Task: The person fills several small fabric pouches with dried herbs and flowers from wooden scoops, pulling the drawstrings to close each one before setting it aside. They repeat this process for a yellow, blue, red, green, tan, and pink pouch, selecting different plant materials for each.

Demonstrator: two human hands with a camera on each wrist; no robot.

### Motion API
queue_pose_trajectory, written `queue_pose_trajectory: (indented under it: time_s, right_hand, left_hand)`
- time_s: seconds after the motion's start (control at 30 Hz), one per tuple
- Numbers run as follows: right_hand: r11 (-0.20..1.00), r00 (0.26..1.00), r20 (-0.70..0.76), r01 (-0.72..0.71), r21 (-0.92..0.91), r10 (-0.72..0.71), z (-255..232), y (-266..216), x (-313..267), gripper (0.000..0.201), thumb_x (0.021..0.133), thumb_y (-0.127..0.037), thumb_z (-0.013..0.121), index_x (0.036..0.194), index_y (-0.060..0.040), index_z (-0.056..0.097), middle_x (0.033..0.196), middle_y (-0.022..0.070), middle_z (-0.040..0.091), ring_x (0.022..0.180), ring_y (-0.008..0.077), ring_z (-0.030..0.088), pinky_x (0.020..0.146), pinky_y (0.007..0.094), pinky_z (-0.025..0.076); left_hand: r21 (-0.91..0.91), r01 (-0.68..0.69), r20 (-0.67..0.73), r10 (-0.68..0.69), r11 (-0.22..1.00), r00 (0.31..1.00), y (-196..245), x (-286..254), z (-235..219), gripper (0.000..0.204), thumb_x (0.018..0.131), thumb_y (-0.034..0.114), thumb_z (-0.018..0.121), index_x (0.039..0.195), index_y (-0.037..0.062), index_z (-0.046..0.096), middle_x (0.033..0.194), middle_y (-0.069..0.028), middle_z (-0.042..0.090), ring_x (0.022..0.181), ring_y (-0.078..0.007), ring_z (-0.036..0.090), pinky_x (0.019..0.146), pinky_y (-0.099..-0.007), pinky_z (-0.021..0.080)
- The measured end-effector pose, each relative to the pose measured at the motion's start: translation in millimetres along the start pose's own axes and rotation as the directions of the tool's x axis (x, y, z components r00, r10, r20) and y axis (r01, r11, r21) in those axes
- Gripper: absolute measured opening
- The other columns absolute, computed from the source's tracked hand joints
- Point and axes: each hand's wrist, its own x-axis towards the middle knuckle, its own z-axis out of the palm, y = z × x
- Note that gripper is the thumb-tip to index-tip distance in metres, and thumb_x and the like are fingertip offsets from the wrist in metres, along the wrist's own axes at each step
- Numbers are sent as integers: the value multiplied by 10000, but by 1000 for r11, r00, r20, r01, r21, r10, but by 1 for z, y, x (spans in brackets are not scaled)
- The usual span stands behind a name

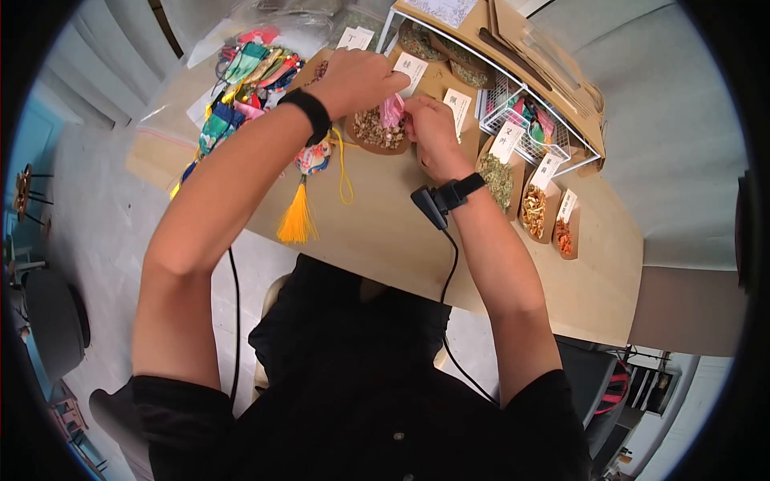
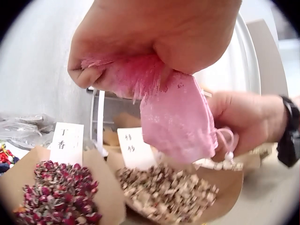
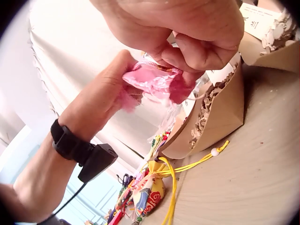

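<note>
A small pink drawstring pouch is held up over a kraft paper tray of chopped brown herb pieces. My left hand grips the pouch's bottom end, its fingers curled round a fluffy pink tassel. At the mouth end, my right hand pinches the pouch's edge by the drawstring. The gathered mouth shows in the right wrist view, with the pink cloth spread between both hands. A white bead hangs on the cord beside the right fingers.
Rosebuds fill a neighbouring tray. More labelled trays of herbs run along the right. A patterned pouch with a yellow tassel lies near the table's front edge. Colourful pouches are heaped at left; a white rack stands behind.
</note>
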Motion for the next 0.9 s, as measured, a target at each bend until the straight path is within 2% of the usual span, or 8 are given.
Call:
queue_pose_trajectory:
  time_s: [0.13, 0.17, 0.4, 0.5, 0.6, 0.7, 0.8, 0.9]
  right_hand:
    - [998, 999, 26, -36, 42, 35, -1, -2, -7, 143, 940, -95, 654, 866, 11, 715, 733, 8, 604, 605, 93, 497, 533, 250, 375]
    - [998, 999, 24, -42, 56, 41, -1, 1, -2, 144, 941, -97, 655, 861, 9, 713, 733, 7, 603, 601, 92, 495, 530, 251, 371]
    - [997, 999, 39, -33, 69, 30, 2, -4, -4, 133, 967, -80, 633, 836, -61, 640, 741, -18, 574, 588, 70, 463, 517, 226, 333]
    - [995, 999, 31, -41, 93, 38, 6, -10, -10, 144, 973, -80, 638, 829, -67, 633, 732, -20, 570, 580, 67, 459, 502, 229, 322]
    - [993, 998, 27, -52, 105, 49, 6, -6, -11, 146, 975, -82, 637, 830, -72, 636, 730, -22, 571, 579, 63, 463, 495, 230, 320]
    - [989, 997, 6, -74, 127, 74, 7, -5, -10, 148, 980, -85, 636, 833, -75, 640, 728, -26, 572, 583, 60, 465, 498, 227, 323]
    - [992, 999, 21, -52, 112, 50, 12, -14, -14, 151, 984, -86, 632, 834, -71, 644, 729, -22, 576, 586, 61, 465, 498, 226, 319]
    - [996, 998, -16, -54, 75, 55, 11, -7, -8, 150, 987, -95, 639, 840, -71, 652, 727, -26, 573, 590, 60, 464, 502, 223, 324]
  left_hand:
    - [-57, -71, -32, 69, 996, 997, -1, -12, 2, 80, 934, 220, 582, 894, 156, 606, 810, -92, 663, 783, -331, 692, 610, -489, 508]
    - [76, -140, -96, 147, 987, 985, -2, -9, -1, 40, 919, 202, 596, 909, 163, 597, 803, -71, 654, 778, -317, 694, 594, -476, 506]
    - [-187, 132, -14, -137, 974, 991, 11, -4, -18, 106, 918, 227, 600, 885, 127, 612, 795, -91, 646, 786, -341, 686, 629, -497, 500]
    - [-189, 10, -111, -32, 982, 993, -6, -13, 33, 187, 941, 277, 584, 877, 113, 645, 841, -122, 673, 797, -375, 677, 672, -511, 502]
    - [-172, -6, -88, -10, 985, 996, -1, -8, 22, 225, 956, 310, 568, 894, 121, 674, 895, -148, 698, 805, -396, 670, 716, -514, 513]
    - [-187, 57, -62, -70, 981, 996, 11, -5, -17, 298, 946, 350, 574, 850, 91, 683, 882, -167, 702, 799, -407, 662, 742, -515, 516]
    - [-263, 191, -8, -200, 946, 980, 13, -10, 10, 345, 930, 365, 584, 815, 57, 690, 857, -178, 701, 808, -407, 668, 736, -508, 521]
    - [-360, 191, -116, -247, 913, 962, 19, -5, -7, 409, 930, 392, 575, 806, 25, 707, 865, -201, 708, 834, -411, 677, 753, -500, 526]
